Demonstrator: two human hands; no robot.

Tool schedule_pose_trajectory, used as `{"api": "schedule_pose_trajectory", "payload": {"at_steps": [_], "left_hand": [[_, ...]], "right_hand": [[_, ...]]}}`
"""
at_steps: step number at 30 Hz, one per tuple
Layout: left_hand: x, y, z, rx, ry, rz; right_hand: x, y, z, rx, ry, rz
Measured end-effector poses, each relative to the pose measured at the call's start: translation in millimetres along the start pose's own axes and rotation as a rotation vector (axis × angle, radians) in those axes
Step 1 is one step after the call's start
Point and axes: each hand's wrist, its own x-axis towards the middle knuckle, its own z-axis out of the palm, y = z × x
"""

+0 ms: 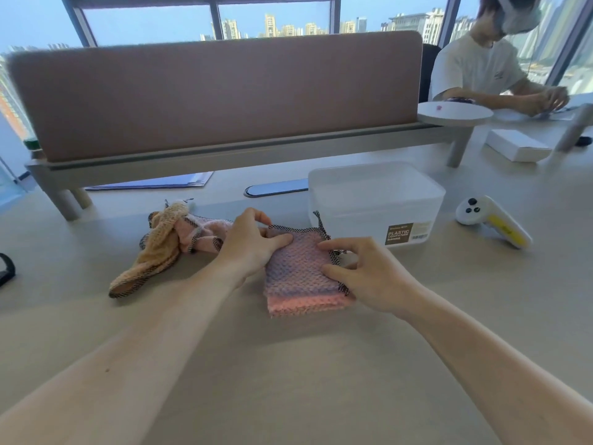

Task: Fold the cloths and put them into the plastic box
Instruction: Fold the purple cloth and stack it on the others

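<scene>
A folded pink cloth (298, 274) with a dark checked edge lies on the table in front of me. My left hand (248, 245) presses on its upper left corner and pinches the far edge. My right hand (369, 274) grips its right edge between thumb and fingers. To the left lie a crumpled tan cloth (154, 252) and a crumpled pale pink cloth (205, 232), touching each other. The translucent plastic box (375, 203) stands just behind and to the right of the folded cloth, with its lid on.
A white and yellow hand controller (491, 220) lies right of the box. A brown desk divider (218, 94) on a raised shelf closes the back. Papers (154, 183) lie under the shelf. A white carton (516, 144) and another seated person (491, 65) are at the far right.
</scene>
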Motion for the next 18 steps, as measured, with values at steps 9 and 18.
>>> {"api": "schedule_pose_trajectory", "payload": {"at_steps": [9,18], "left_hand": [[-8,-8,5,0.203,0.084,0.187],[-27,-10,10,0.455,0.121,0.488]], "right_hand": [[-2,-1,-4,-0.071,-0.031,0.014],[-18,-15,-5,-0.496,0.092,-0.108]]}}
